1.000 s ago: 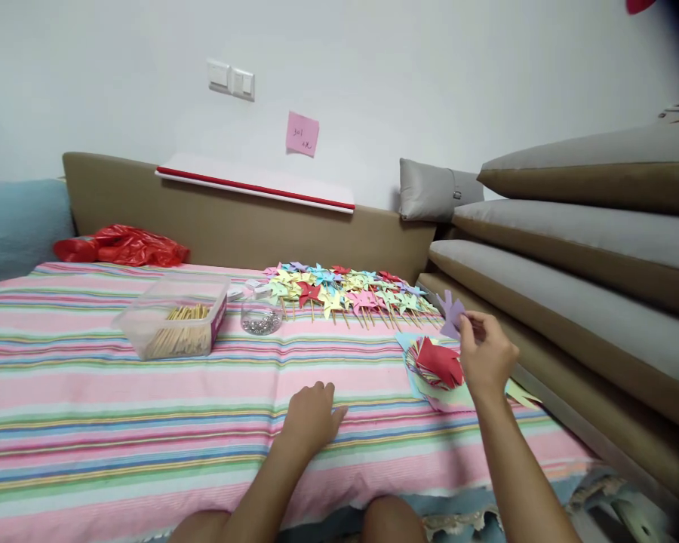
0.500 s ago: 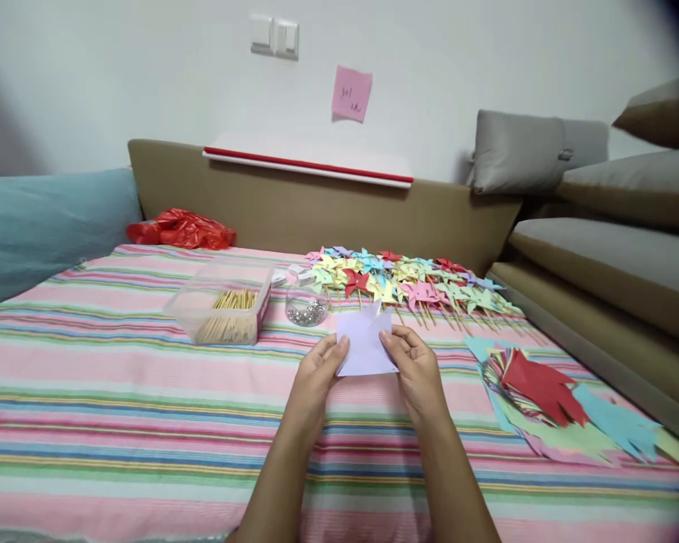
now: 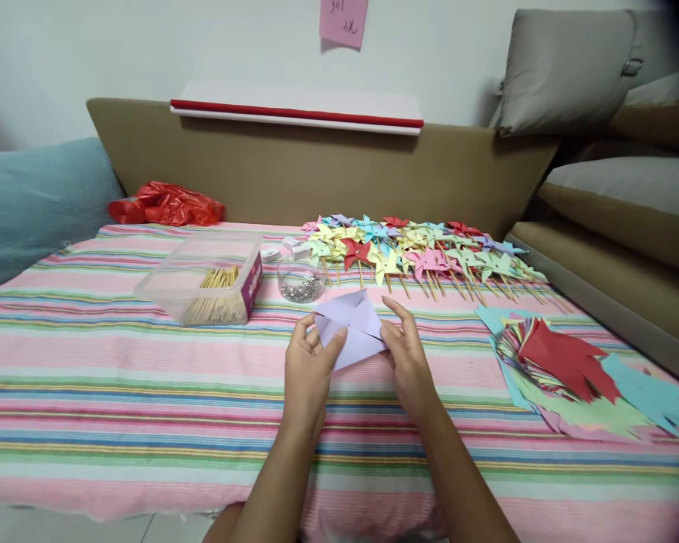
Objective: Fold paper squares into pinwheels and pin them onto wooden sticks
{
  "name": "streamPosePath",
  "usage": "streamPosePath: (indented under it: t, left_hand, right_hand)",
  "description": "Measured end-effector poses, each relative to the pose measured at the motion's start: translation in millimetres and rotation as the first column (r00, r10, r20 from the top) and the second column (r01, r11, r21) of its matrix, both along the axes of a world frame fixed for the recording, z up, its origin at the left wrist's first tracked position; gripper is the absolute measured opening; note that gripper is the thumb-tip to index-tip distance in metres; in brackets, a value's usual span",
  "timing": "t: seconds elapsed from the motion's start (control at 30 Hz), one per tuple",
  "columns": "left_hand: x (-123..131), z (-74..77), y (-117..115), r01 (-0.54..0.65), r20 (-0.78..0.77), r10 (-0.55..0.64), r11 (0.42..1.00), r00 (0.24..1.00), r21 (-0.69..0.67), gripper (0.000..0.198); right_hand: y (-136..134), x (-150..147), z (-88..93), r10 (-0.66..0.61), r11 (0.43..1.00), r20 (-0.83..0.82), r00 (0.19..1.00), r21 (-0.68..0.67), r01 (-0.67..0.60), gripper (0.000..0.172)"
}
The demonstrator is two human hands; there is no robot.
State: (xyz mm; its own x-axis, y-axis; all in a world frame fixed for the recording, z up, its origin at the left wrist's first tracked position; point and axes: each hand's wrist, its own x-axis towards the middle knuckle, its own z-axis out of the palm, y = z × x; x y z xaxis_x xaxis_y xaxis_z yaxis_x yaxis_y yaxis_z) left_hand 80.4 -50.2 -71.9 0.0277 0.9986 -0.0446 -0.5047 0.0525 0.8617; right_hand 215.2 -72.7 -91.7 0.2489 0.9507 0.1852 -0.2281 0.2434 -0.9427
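A square of lilac paper (image 3: 351, 351) with slits cut in from its corners is held up over the striped cloth, turned so a corner points away from me. My left hand (image 3: 310, 362) pinches its left side, thumb on top and fingers beneath. On the right side, my right hand (image 3: 406, 351) grips the edge between thumb and fingers, with its index finger lifted off. Just beyond the paper stand a clear round dish (image 3: 300, 282) of small metal pins and a clear plastic box (image 3: 164, 290) of thin wooden sticks.
Finished paper pinwheels (image 3: 388, 262) on sticks lie in rows at the back. Cut coloured sheets (image 3: 566, 358) are piled at the right. Small white boxes (image 3: 290, 247) sit behind the dish, a red plastic bag (image 3: 167, 204) at back left. Grey cushions (image 3: 628, 192) line the right side.
The lilac paper has been turned from lying square to pointing a corner away. My right index finger has lifted from it. The view has tilted downward.
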Motion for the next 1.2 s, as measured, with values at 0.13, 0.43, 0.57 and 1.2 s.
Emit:
streamPosePath:
  t: [0.13, 0.43, 0.57, 1.2]
  left_hand:
    - [2.2, -4.0, 0.2, -0.027, 0.052, 0.028, 1.0, 0.998, -0.014, 0.051]
    - [9.3, -7.2, -5.6, 0.033, 0.032, -0.033, 0.999, 0.999, 0.01, 0.043]
    - [11.1, -7.7, -7.2, 0.051, 0.051, -0.053, 0.998, 0.997, 0.029, 0.039]
    - [21.4, -9.2, -12.2, 0.063, 0.016, -0.065, 0.994, 0.998, 0.086, 0.043]
  right_hand:
    - [-8.0, 2.8, -3.7, 0.021, 0.988, 0.289, 0.957, 0.142, -0.064, 0.042]
    - [-11.2, 3.0, -3.6, -0.155, 0.977, 0.535, 0.831, 0.208, 0.048, 0.008]
    - [-9.5, 3.2, -5.4, -0.163, 0.979, 0.446, 0.88, 0.181, 0.09, 0.015]
    - [-7.1, -7.3, -4.6, -0.106, 0.986, -0.171, 0.979, -0.148, 0.081, 0.032]
